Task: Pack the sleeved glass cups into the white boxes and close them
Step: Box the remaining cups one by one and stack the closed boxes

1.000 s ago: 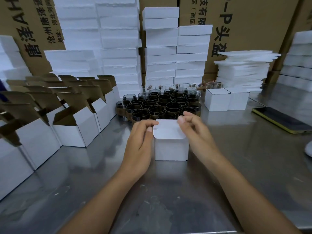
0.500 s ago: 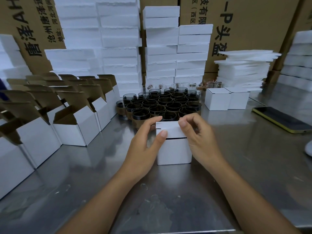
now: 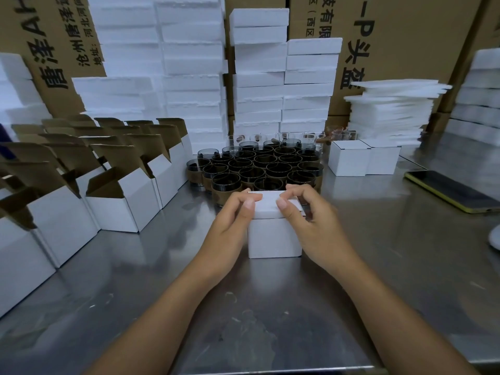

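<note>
- Left of frame: open boxes [image 3: 113, 201], rows, flaps up, brown inside, standing on the steel surface [image 3: 243, 320].
- Left hand [image 3: 232, 223], centre: forearm reaching in from the bottom, fingers [image 3: 240, 196] curled over the lid top, thumb on the front lid edge, gripping the box.
- White box [image 3: 274, 239], centre, upright on the surface between both hands, lid down, plain white; sleeved cups [image 3: 257, 169] clustered just behind it.
- Right hand [image 3: 311, 226]: mirrors the left, fingers bent onto the lid, thumb at the front edge, gripping.
- Right of centre: closed boxes [image 3: 349, 161], two side by side.
- Far right: phone [image 3: 454, 190], lying flat.
</note>
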